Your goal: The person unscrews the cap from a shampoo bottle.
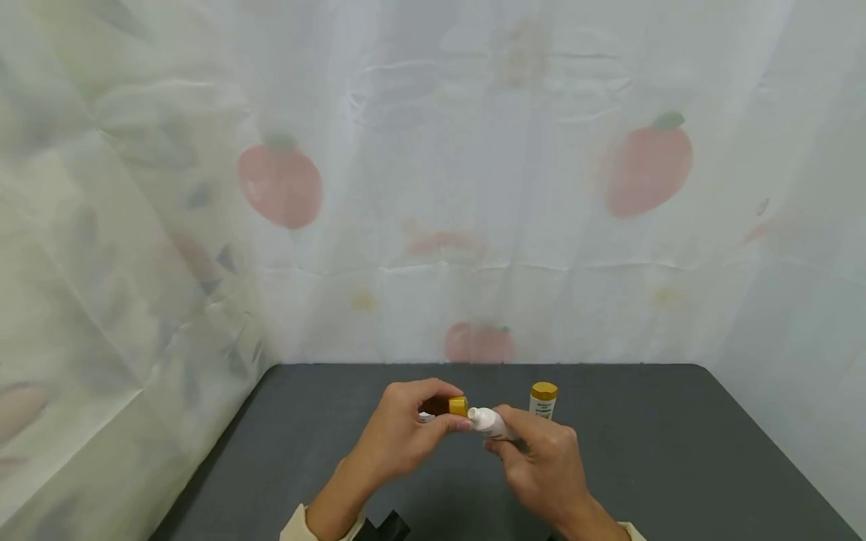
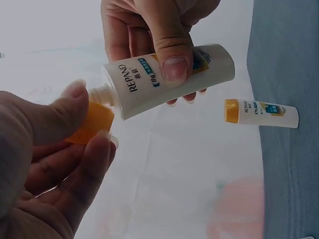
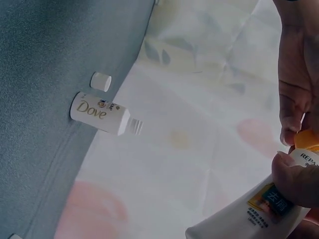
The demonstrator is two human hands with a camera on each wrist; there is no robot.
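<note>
Pinched in the left hand [image 1: 399,436], between thumb & fingertips, is a yellow cap [image 2: 92,122], right at the open neck of a white tube [image 2: 167,82]. Right hand [image 1: 541,458] has its fingers curled round that tube, thumb on the label, tube tipped sideways w/ the neck toward the cap. Just past the right hand, a second tube w/ a yellow cap [image 1: 543,400] stands on the dark table [image 1: 676,451]. Farther off, a Dove bottle [image 3: 102,114] stands open, its small white cap [image 3: 101,81] beside it.
</note>
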